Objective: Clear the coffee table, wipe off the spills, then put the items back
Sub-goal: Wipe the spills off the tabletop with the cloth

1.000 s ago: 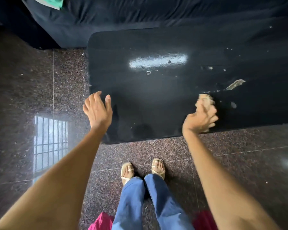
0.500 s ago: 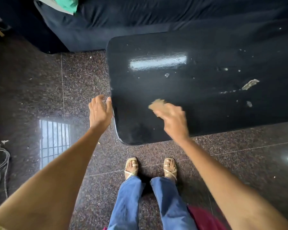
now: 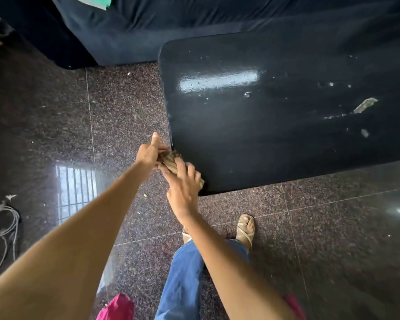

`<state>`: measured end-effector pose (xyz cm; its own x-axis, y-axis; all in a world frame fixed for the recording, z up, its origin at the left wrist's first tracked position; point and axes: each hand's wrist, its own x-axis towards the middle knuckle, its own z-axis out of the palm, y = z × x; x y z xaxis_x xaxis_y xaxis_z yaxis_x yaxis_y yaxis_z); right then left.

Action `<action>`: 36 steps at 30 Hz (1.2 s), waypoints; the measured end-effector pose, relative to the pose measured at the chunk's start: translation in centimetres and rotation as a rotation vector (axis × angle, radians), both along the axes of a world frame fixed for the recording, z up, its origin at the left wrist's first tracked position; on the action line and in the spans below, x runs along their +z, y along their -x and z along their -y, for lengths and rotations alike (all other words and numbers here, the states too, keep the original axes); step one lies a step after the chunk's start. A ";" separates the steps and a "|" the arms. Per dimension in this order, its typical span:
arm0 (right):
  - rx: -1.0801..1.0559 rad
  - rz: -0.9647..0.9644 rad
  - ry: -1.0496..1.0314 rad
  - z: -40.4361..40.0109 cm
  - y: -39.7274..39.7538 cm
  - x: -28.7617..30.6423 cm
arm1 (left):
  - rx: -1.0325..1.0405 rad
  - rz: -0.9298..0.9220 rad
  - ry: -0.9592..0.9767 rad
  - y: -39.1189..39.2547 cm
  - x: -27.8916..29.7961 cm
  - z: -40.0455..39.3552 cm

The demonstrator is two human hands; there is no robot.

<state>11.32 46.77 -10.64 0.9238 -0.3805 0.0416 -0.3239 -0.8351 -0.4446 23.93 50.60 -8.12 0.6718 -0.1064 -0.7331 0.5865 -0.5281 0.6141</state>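
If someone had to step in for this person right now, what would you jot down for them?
Right hand: lies over a brownish cloth at the near left corner of the black coffee table.
Left hand: at that same corner, beside the table edge, touching the cloth's end; its grip is hard to make out.
Done: the visible tabletop carries no items.
Left: a pale smear and scattered small specks remain toward the right side. Wipe those, then put the items back; none of them shows in this view.
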 end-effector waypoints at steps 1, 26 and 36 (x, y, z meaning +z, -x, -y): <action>0.073 0.020 0.006 0.6 0.0 0.2 | -0.010 -0.007 -0.006 -0.1 -0.1 0.0; -0.015 -0.091 0.265 18.6 3.2 -0.3 | 0.023 -0.077 0.040 -3.3 0.1 0.2; -0.506 -0.108 0.010 4.4 -6.9 1.2 | 0.146 0.009 0.047 -6.9 -0.8 0.6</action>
<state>18.20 42.38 -9.43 0.6237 -0.7808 -0.0379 -0.7320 -0.5663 -0.3788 30.83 49.97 -8.95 0.6890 -0.0419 -0.7236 0.6492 -0.4081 0.6418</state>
